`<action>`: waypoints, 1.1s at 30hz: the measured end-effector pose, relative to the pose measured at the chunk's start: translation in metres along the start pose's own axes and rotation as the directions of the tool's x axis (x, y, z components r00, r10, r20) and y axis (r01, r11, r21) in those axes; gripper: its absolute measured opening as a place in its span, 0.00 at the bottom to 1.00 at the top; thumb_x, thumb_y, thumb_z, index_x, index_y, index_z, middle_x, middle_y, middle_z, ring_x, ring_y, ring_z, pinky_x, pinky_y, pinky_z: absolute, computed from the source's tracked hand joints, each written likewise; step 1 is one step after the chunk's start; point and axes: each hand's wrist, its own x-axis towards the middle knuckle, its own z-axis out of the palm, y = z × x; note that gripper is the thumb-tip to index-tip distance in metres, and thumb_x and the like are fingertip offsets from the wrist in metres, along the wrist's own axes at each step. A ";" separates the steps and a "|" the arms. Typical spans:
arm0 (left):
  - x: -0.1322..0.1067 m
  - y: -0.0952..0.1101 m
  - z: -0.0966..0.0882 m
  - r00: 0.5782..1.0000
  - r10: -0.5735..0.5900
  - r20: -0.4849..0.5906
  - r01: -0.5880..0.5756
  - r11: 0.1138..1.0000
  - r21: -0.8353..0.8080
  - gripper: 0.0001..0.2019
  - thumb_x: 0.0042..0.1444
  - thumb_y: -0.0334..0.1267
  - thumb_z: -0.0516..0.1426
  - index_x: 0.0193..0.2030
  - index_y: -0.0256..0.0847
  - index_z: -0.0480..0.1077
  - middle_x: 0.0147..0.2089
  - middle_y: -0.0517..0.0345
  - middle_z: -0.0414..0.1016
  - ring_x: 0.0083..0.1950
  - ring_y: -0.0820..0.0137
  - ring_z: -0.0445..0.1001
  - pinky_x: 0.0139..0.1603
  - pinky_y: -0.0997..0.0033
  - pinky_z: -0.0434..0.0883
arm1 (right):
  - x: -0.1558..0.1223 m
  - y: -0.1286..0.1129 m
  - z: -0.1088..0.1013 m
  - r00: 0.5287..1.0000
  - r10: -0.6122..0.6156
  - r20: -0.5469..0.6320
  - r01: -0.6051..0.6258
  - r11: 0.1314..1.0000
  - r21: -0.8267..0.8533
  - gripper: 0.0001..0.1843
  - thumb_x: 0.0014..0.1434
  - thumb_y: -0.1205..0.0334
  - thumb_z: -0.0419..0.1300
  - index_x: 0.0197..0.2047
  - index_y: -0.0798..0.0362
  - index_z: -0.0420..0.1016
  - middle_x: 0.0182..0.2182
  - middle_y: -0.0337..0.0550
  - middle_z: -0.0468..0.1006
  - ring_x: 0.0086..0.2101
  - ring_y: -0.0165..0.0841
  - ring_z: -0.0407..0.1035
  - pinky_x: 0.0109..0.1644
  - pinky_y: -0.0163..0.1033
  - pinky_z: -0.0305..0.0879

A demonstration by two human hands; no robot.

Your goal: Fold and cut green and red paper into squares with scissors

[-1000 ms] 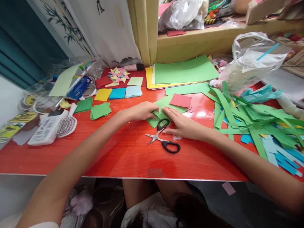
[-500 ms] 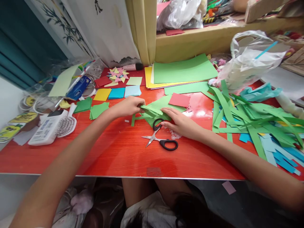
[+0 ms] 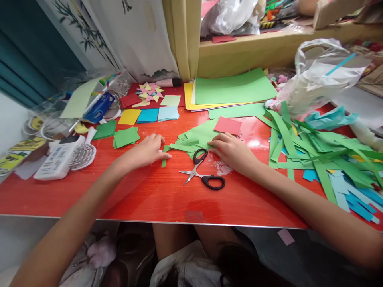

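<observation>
The green paper [image 3: 206, 130] lies on the red table [image 3: 134, 199] just beyond the scissors [image 3: 194, 171], several loose pieces overlapping, with a red square [image 3: 228, 125] resting on the far right part of them. Left of the scissors, the left hand [image 3: 148, 150] is low by a short green strip [image 3: 164, 161], thumb and forefinger apart with a gap showing between them; its other fingers are hidden. To the right of and a little beyond the scissors, the right hand [image 3: 235, 150] has its fingers bent and their tips at the right edge of the green paper; whether they press on it or pinch it, I cannot tell. The paper looks very light, thin but fairly crisp, so it should slide easily over the glossy tabletop, and narrow offcuts would likely curl or crease if squeezed hard. A flat fingertip near the middle should steady the larger pieces, while the strip seems best lifted by one end, between thumb and forefinger, since it lies flat and gives little edge to catch. One scissors loop sits right at the paper's near edge, so a piece dragged that way could snag there.
</observation>
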 end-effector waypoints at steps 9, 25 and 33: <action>-0.028 0.009 0.023 0.993 -0.096 -0.075 0.087 0.990 -0.114 0.08 0.56 0.42 0.51 0.30 0.41 0.61 0.34 0.56 0.70 0.35 0.67 0.68 0.34 0.68 0.61 | 0.003 0.003 0.001 0.968 0.230 0.099 -0.241 0.962 0.127 0.03 0.59 0.64 0.55 0.35 0.55 0.67 0.36 0.48 0.71 0.39 0.40 0.66 0.39 0.42 0.63; 0.014 0.054 -0.013 0.871 0.467 0.153 -0.471 0.882 -0.007 0.10 0.56 0.37 0.50 0.43 0.40 0.67 0.41 0.55 0.70 0.40 0.68 0.68 0.37 0.72 0.62 | 0.003 0.015 -0.006 0.985 0.133 0.114 -0.151 0.975 0.166 0.09 0.62 0.66 0.47 0.38 0.54 0.68 0.36 0.48 0.72 0.36 0.37 0.68 0.36 0.39 0.60; 0.030 0.044 -0.008 0.904 0.398 0.155 -0.418 0.898 0.136 0.28 0.52 0.52 0.54 0.56 0.40 0.59 0.52 0.48 0.59 0.57 0.57 0.56 0.54 0.63 0.59 | 0.002 0.020 -0.012 0.980 0.199 0.000 -0.198 0.974 -0.109 0.13 0.62 0.66 0.47 0.37 0.55 0.72 0.36 0.51 0.72 0.33 0.39 0.66 0.28 0.40 0.54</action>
